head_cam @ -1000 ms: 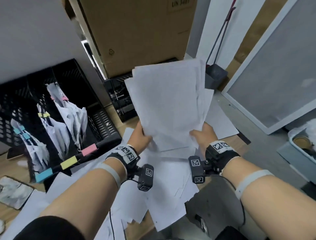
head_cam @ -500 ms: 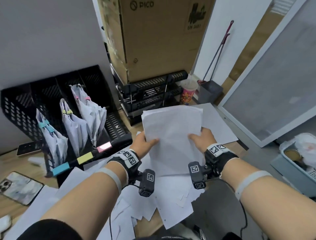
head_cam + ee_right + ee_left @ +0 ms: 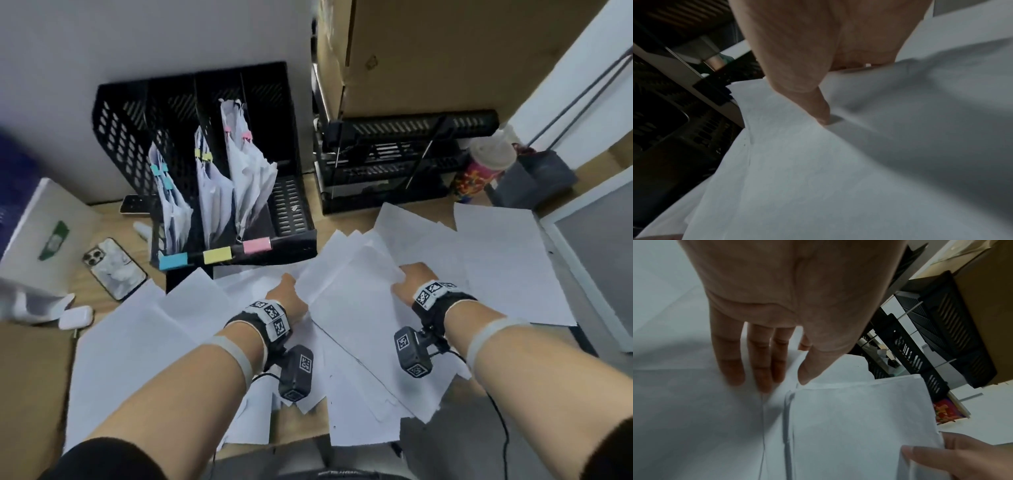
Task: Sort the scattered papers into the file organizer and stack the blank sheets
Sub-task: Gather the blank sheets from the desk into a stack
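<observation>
A stack of blank white sheets lies flat on the desk over other loose sheets. My left hand is at its left edge. In the left wrist view its fingers lie straight on the paper below, and the thumb touches the stack at its corner. My right hand pinches the right edge, thumb on top and fingers hidden under the sheets. The black mesh file organizer stands behind, with three clipped bundles in its slots behind blue, yellow and pink labels.
More sheets spread to the right. A phone, an earbuds case and a white box lie left. A black letter tray under a cardboard box and a patterned cup stand behind.
Both hands have brought the stack down from upright in the air to flat on the desk. My left hand's grip has loosened to straight fingers beside it.
</observation>
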The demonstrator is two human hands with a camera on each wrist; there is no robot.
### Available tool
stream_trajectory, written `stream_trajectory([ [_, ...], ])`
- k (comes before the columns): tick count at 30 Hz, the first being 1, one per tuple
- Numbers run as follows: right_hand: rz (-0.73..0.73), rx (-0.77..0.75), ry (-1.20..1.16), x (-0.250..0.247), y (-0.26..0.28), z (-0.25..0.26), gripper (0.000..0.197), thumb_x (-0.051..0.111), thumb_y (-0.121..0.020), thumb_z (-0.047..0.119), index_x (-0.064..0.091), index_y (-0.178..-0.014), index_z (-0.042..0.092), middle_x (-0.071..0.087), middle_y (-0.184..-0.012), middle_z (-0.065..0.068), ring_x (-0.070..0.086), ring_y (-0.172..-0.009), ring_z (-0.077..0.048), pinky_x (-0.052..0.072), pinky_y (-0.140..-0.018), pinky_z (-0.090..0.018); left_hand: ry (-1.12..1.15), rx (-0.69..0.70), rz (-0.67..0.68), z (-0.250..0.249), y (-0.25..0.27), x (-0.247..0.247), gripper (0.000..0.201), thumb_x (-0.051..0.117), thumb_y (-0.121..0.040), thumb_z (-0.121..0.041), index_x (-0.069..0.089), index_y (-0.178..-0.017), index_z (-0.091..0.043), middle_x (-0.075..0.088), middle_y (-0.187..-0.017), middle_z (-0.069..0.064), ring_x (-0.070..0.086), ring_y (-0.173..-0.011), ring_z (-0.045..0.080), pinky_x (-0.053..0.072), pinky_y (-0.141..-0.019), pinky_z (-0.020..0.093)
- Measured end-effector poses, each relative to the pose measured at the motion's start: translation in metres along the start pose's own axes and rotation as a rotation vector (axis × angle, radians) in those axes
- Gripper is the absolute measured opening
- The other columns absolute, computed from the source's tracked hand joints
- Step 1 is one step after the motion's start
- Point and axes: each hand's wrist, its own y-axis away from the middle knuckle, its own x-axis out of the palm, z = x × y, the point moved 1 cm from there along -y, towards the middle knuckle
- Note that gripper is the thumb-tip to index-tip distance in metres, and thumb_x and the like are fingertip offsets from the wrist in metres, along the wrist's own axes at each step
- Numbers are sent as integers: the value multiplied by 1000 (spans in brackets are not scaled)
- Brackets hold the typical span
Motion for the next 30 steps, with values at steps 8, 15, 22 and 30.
stream_trajectory([
  [8,10,-30,136,18,-37,-1,57,53,-67,42,62,-122,36,61,-114,-11,62,-101,-34,54,-92,-39,28,84,-203,-3,-8,5,31,47,-94,-9,54,-121,-21,63,-102,10,56,-83,27,42,-70,26],
  [15,-62,-6,-22,10,-34,-5,68,74,-69,26,38,-127,20,44,-121,-14,53,-112,-37,49,-95,-40,27,169,-260,-17,-15,4,18,62,-82,-15,65,-85,-33,66,-91,14,60,-77,26,51,-73,27],
  [22,62,5,-156,5,-26,-23,37,69,-76,26,55,-110,21,66,-110,-3,59,-92,-25,45,-80,-27,173,282,-206,-28,-5,3,16,54,-89,-10,64,-91,-23,64,-81,-5,60,-81,20,47,-72,25],
  [30,-119,200,-298,-5,9,-66,18,53,-90,19,67,-94,8,65,-92,-10,62,-84,-29,50,-76,-30,30,39,-9,-20,-8,13,49,75,-81,-45,57,-107,-7,74,-101,9,72,-91,31,60,-85,41],
])
